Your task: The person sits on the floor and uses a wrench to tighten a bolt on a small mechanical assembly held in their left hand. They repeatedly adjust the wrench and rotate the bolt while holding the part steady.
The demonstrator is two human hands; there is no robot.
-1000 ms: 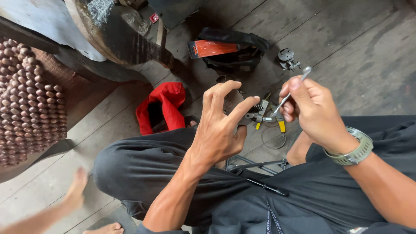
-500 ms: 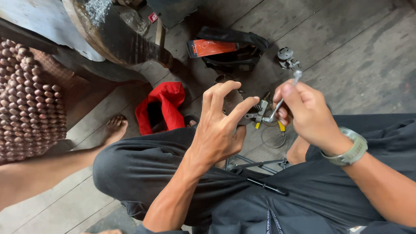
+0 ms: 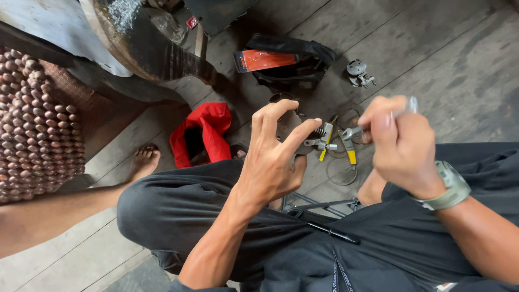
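My left hand (image 3: 273, 157) is raised over my knee, fingers spread and curled around a small grey metal part (image 3: 289, 127) with a spring at its right end. My right hand (image 3: 397, 146) is closed around a slim silver tool (image 3: 378, 121) whose tip points left toward that part. A watch sits on my right wrist. Small yellow-handled tools (image 3: 350, 154) and thin wire loops lie on the wooden floor beneath the hands. I am seated cross-legged in dark trousers.
A red pouch (image 3: 203, 132) lies open on the floor left of my hands. A black bag with an orange panel (image 3: 281, 62) and a small metal fitting (image 3: 359, 73) lie farther off. Another person's bare leg and foot (image 3: 143, 162) reach in from the left. A beaded mat (image 3: 32, 124) fills the left edge.
The other person's foot has moved right, closer to the red pouch. My right hand has shifted slightly, keeping the silver tool against the part in my left hand.
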